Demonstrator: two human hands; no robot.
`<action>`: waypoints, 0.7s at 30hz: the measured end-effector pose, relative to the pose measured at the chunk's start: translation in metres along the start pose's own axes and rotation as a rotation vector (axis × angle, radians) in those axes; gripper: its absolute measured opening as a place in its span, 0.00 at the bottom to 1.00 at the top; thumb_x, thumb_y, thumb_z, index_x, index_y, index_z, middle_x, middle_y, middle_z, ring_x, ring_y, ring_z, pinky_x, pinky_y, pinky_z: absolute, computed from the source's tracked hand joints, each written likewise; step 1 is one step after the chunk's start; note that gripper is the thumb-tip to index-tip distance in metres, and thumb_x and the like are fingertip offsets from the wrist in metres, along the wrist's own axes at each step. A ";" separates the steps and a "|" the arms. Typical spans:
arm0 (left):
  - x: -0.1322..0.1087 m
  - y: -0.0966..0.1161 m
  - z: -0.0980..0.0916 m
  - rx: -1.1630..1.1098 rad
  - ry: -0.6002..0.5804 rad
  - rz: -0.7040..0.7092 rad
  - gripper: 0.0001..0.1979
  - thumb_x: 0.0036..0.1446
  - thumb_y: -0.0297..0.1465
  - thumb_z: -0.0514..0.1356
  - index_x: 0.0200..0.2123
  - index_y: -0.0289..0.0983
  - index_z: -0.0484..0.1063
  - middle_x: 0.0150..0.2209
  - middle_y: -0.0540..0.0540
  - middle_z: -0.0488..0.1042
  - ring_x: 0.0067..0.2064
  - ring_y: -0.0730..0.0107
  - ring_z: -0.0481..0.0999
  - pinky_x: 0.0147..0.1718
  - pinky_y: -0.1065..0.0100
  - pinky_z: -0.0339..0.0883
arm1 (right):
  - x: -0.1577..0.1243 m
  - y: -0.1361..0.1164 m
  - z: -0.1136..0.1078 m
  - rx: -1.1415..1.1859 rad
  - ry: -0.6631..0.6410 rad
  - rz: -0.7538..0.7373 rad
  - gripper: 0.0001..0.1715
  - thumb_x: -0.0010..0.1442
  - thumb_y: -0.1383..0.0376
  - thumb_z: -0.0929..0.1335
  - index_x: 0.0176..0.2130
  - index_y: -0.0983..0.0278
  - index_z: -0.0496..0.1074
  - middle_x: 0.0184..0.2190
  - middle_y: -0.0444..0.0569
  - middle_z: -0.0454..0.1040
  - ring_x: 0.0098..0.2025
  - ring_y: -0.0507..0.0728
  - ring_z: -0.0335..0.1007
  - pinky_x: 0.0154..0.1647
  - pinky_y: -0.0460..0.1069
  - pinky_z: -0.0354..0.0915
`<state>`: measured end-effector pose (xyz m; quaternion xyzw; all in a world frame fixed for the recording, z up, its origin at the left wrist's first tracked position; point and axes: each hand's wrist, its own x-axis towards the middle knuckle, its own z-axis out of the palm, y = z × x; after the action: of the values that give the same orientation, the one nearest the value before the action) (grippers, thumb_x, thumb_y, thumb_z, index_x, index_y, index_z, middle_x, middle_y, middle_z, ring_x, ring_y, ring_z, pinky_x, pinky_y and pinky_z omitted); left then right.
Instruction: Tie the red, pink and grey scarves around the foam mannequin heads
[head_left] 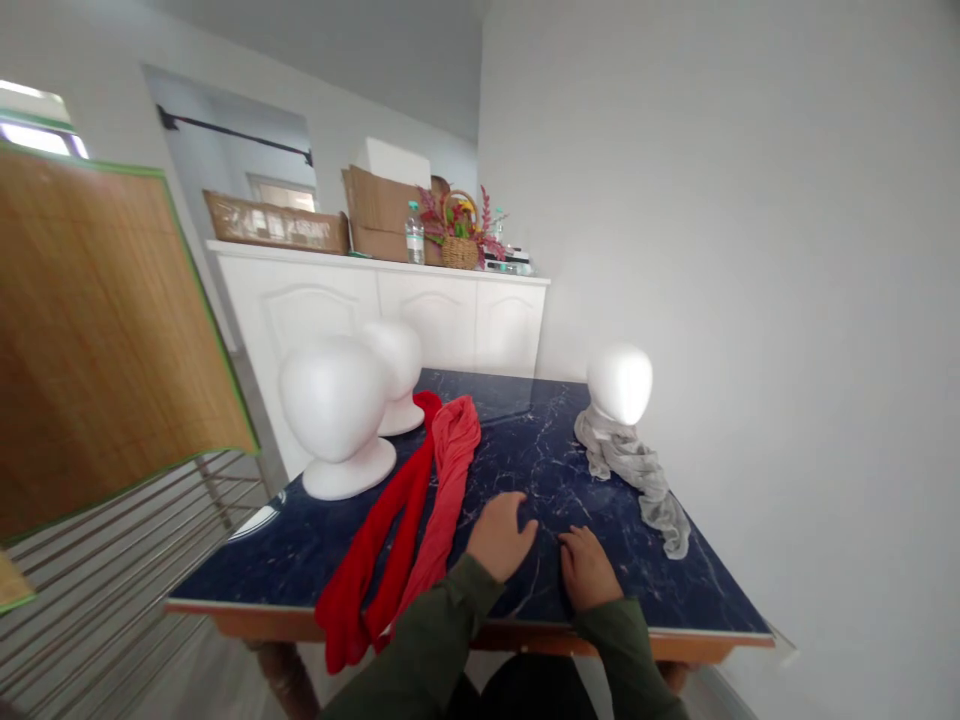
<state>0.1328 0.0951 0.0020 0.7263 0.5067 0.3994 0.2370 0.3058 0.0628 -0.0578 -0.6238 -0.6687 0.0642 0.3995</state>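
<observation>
My left hand (501, 535) rests on the dark blue marbled table (540, 455), its fingers loosely curled and nothing in them, just right of two long scarves. One scarf is red (375, 550), the other a lighter coral red (442, 500); both trail off the table's near edge. My right hand (585, 565) lies on the table beside the left, fingers curled under, holding nothing. Three white foam mannequin heads stand on the table: a large one (334, 410) at the left, one (397, 370) behind it, and one (619, 385) at the right with a grey scarf (637, 470) draped round its base.
A white sideboard (390, 300) behind the table carries cardboard boxes (382, 215), a water bottle (415, 235) and a flower basket (459, 235). A woven bamboo panel (97, 340) and a metal rack (127, 560) stand at the left. A white wall runs along the right.
</observation>
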 end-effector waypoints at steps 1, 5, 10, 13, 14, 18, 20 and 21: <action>-0.011 -0.008 -0.024 0.166 0.069 -0.031 0.22 0.48 0.33 0.58 0.48 0.32 0.67 0.50 0.34 0.67 0.54 0.51 0.63 0.54 0.53 0.54 | 0.000 -0.005 0.000 0.097 0.023 0.044 0.14 0.51 0.65 0.62 0.34 0.65 0.75 0.41 0.58 0.74 0.51 0.65 0.64 0.57 0.61 0.53; -0.034 -0.038 -0.085 0.689 0.059 -0.252 0.17 0.47 0.34 0.58 0.39 0.30 0.71 0.46 0.29 0.68 0.54 0.39 0.61 0.50 0.43 0.52 | 0.008 -0.032 0.008 0.413 0.057 0.239 0.12 0.47 0.58 0.65 0.28 0.62 0.73 0.33 0.53 0.75 0.41 0.63 0.69 0.52 0.60 0.57; -0.044 -0.028 -0.075 0.695 0.139 -0.044 0.10 0.52 0.27 0.52 0.35 0.36 0.72 0.54 0.36 0.64 0.60 0.45 0.54 0.57 0.43 0.40 | 0.027 -0.084 0.052 0.582 -0.058 0.332 0.22 0.54 0.49 0.61 0.31 0.64 0.72 0.26 0.49 0.74 0.27 0.56 0.70 0.32 0.53 0.67; -0.062 -0.004 -0.060 0.478 0.034 0.187 0.11 0.53 0.27 0.51 0.37 0.37 0.71 0.48 0.39 0.69 0.55 0.54 0.63 0.57 0.49 0.47 | 0.040 -0.102 0.071 0.802 -0.088 0.396 0.22 0.58 0.50 0.61 0.37 0.65 0.71 0.32 0.49 0.74 0.32 0.55 0.70 0.32 0.52 0.68; -0.070 0.001 -0.057 0.394 -0.034 0.264 0.11 0.53 0.28 0.52 0.38 0.38 0.71 0.46 0.40 0.71 0.53 0.57 0.65 0.57 0.51 0.50 | 0.044 -0.103 0.072 0.875 -0.087 0.416 0.20 0.59 0.52 0.62 0.40 0.65 0.70 0.36 0.49 0.73 0.35 0.54 0.70 0.34 0.52 0.68; -0.090 -0.015 -0.072 0.207 -0.112 0.319 0.16 0.52 0.36 0.56 0.45 0.42 0.69 0.50 0.43 0.69 0.54 0.58 0.65 0.57 0.53 0.52 | 0.051 -0.083 0.058 1.016 -0.080 0.478 0.15 0.60 0.58 0.63 0.40 0.68 0.68 0.36 0.49 0.71 0.35 0.53 0.70 0.36 0.51 0.68; -0.083 -0.045 -0.100 0.234 0.055 0.194 0.20 0.54 0.38 0.53 0.51 0.40 0.64 0.54 0.42 0.66 0.56 0.59 0.64 0.57 0.55 0.54 | 0.047 -0.062 0.042 1.077 -0.046 0.528 0.17 0.56 0.55 0.65 0.28 0.68 0.69 0.24 0.47 0.70 0.25 0.52 0.69 0.28 0.50 0.67; -0.076 -0.063 -0.118 0.269 0.183 0.101 0.23 0.55 0.38 0.52 0.53 0.37 0.62 0.54 0.40 0.65 0.56 0.58 0.63 0.56 0.55 0.55 | 0.043 -0.050 0.032 1.106 -0.014 0.545 0.18 0.54 0.54 0.66 0.23 0.66 0.67 0.18 0.45 0.68 0.21 0.52 0.67 0.25 0.49 0.66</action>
<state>-0.0109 0.0416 -0.0037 0.7367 0.5377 0.4041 0.0702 0.2511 0.1035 -0.0300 -0.4723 -0.3556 0.5053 0.6286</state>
